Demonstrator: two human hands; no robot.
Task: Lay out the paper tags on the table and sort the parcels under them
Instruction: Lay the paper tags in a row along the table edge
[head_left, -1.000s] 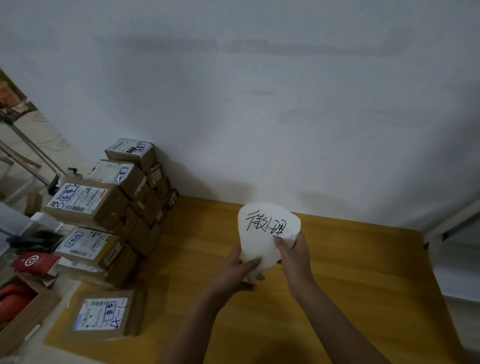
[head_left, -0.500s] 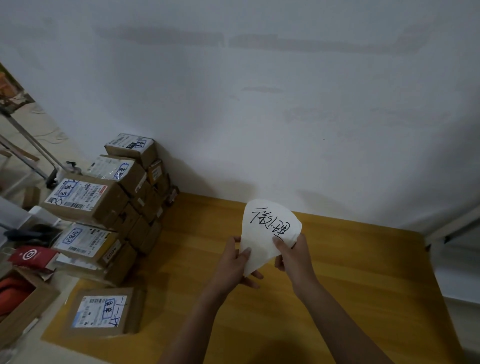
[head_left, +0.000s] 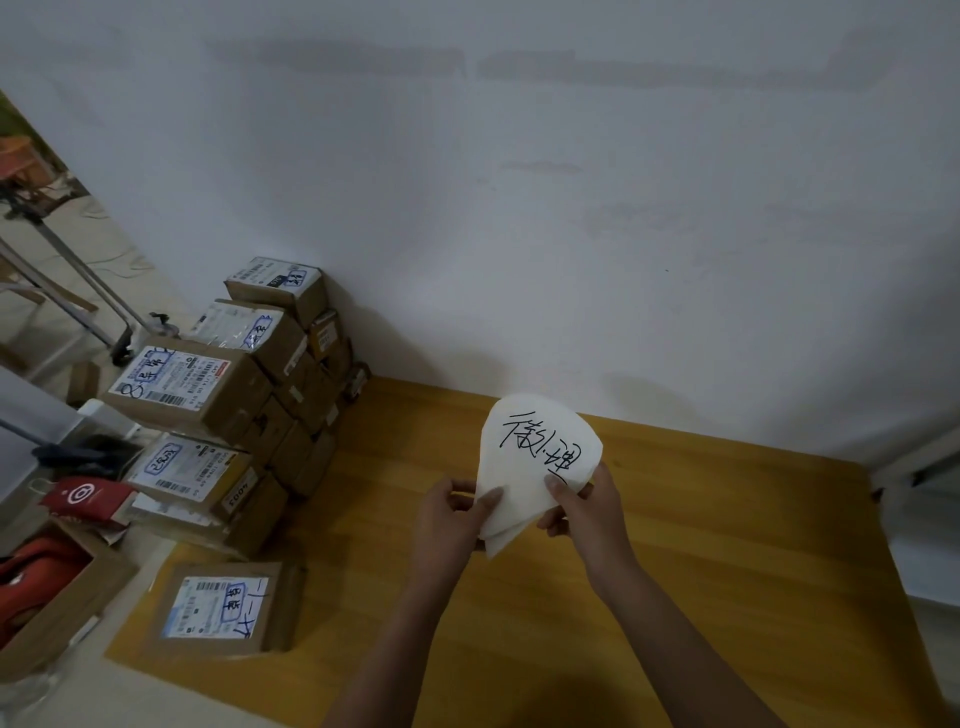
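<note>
A small stack of white paper tags with black handwriting on the top sheet is held up above the wooden table. My left hand pinches the stack's lower left edge with thumb on top. My right hand pinches its right side, thumb over the writing. Cardboard parcels with white shipping labels are piled at the table's left end against the wall. One flat parcel lies alone near the front left corner.
A white wall runs along the table's far edge. Left of the table sit an open carton with red contents and a red bag. Metal frame legs stand on the floor at far left.
The paper stack has turned slightly in my hands and my left thumb has slid along its lower edge. The view has shifted a little; the parcels have not moved.
</note>
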